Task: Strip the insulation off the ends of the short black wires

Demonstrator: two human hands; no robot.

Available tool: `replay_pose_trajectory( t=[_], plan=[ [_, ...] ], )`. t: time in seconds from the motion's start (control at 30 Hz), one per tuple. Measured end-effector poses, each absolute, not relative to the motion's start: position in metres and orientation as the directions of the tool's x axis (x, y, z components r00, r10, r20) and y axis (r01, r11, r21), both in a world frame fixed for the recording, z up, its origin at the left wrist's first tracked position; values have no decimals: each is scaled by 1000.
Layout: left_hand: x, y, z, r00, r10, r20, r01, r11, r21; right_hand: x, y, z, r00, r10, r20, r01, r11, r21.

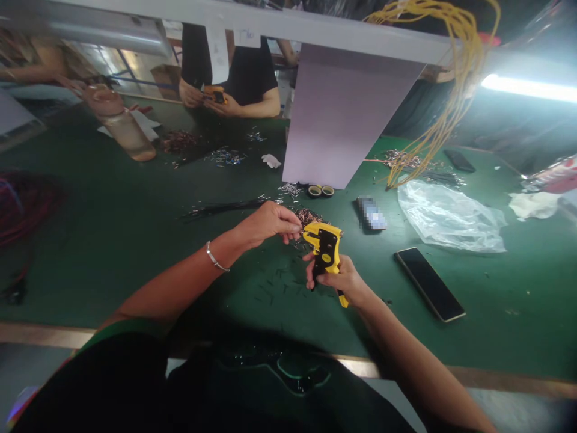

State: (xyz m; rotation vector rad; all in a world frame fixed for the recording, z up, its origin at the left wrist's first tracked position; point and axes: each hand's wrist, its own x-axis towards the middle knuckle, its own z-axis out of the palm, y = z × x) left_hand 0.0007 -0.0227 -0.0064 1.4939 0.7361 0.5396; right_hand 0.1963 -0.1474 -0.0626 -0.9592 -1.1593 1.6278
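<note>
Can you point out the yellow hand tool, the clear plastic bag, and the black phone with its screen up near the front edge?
Yellow hand tool (326,246): head view, on its body.
Plastic bag (453,216): head view, mid-sheet.
Black phone (430,285): head view, on its screen.

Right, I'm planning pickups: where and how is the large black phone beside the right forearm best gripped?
Probably pinch the phone across the middle of its long edges, coming from above: it lies flat, screen up, on the green table, and its narrow width suits a grip better than its length.
</note>
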Motion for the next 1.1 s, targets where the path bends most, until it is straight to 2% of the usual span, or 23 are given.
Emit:
replay_pose_trajectory(
  t=[0.53, 0.8, 1.1],
  plan=[
    [1, -25, -1, 695, 708, -129, 164, 18, 986, 192, -154, -68, -199, 973, -114, -188, -152, -970],
    [2, -22, -7, 686, 719, -111, 206, -46, 978, 187, -156, -77, -149, 978, -147, -148, -169, -974],
    [2, -12, -19, 669, 737, -98, 215, -65, 974, 180, -152, -71, -163, 970, -179, -150, -203, -968]
  ],
)
